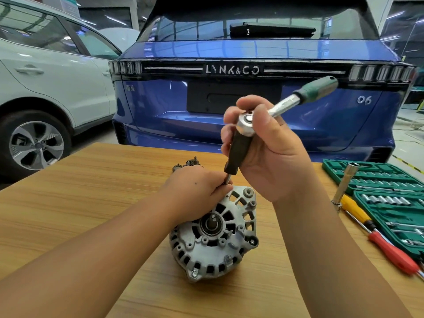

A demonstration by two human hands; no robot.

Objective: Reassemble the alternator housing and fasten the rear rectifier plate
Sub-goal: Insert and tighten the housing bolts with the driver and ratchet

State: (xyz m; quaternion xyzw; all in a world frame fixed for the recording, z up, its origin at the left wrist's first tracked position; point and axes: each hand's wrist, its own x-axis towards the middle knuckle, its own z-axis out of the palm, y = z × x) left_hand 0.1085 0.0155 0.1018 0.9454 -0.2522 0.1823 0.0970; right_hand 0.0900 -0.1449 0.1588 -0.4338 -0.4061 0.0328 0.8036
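Nearest the camera, two bare forearms reach out over the wood-grain tabletop [68, 203] toward the grey cast-aluminium alternator housing [213, 237], which lies near the middle of the table with its slotted end face and central shaft tilted up toward the viewer, likely so the bolt holes round its rim can be reached from above.

On the housing's far left edge the left hand [195, 191] rests, its fingertips pinching the thin steel bit, seemingly to guide the tip onto a fastener and steady the housing at once.

Above it, the right hand [263, 145] is wrapped round the head of the chrome ratchet with the green handle [298, 99] and its black extension [237, 152], a hold suited to spinning a bolt down quickly, not to levering.

To the right lie the open green socket case [390, 198], a chrome deep socket [345, 182] and a yellow-and-red screwdriver [378, 235]. Small dark parts [187, 164] sit just beyond the left hand.
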